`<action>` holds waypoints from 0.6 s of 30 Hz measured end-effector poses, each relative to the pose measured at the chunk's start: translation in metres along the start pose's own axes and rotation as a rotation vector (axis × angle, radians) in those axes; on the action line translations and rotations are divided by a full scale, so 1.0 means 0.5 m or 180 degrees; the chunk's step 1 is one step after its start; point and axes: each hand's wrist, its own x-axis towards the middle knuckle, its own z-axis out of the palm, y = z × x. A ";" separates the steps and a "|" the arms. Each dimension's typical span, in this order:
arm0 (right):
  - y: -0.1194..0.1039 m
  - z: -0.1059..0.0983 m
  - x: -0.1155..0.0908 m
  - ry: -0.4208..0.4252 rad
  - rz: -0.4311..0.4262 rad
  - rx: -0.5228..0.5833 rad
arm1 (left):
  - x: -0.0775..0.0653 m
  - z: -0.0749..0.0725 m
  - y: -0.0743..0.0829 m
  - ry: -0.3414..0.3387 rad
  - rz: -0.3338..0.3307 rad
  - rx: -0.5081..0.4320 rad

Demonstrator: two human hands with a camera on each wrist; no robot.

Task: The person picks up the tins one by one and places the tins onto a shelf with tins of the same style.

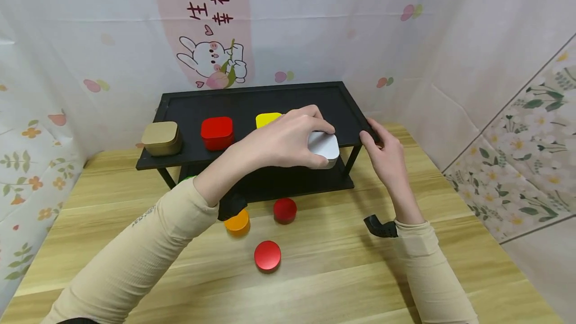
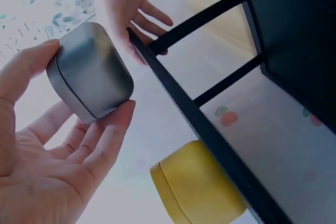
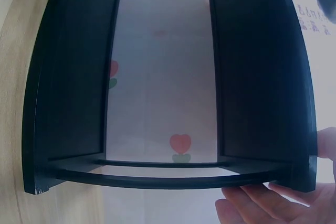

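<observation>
While your left hand [image 1: 290, 137] pinches the white box [image 1: 326, 146] between thumb and fingertips, that box hangs by the front edge of the black shelf [image 1: 279, 95] — right of the yellow box [image 1: 267, 120], toward the corner your right hand [image 1: 388, 154] grips — its clearance hard to judge.

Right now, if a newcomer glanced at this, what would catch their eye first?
Probably the silver tin in the left hand, near the right end of the black shelf, which the right hand holds. Next, the bright red tin on the shelf's upper tier, between the gold tin and the yellow tin. Then the rabbit printed on the cloth behind.
</observation>
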 end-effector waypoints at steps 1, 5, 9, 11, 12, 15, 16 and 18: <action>0.000 0.001 0.001 -0.0007 0.0003 0.0000 | 0.005 -0.004 -0.001 -0.0008 -0.0005 0.0004; 0.000 0.005 0.004 -0.0022 0.0000 0.0014 | 0.026 -0.017 -0.007 -0.0046 -0.0042 0.0040; 0.000 0.006 0.005 -0.0004 -0.0008 0.0042 | 0.048 -0.028 -0.015 -0.0096 -0.0068 0.0060; 0.000 0.005 0.004 0.0000 -0.0010 0.0052 | 0.060 -0.033 -0.018 -0.0125 -0.0085 0.0065; 0.000 0.004 0.003 0.0003 -0.0015 0.0060 | 0.065 -0.035 -0.020 -0.0143 -0.0096 0.0076; 0.000 0.002 0.001 0.0008 -0.0013 0.0064 | 0.082 -0.041 -0.023 -0.0188 -0.0108 0.0112; -0.001 0.002 0.000 0.0008 -0.0010 0.0059 | 0.087 -0.042 -0.024 -0.0200 -0.0104 0.0123; -0.002 0.001 -0.001 0.0010 -0.0007 0.0044 | 0.095 -0.043 -0.026 -0.0225 -0.0100 0.0141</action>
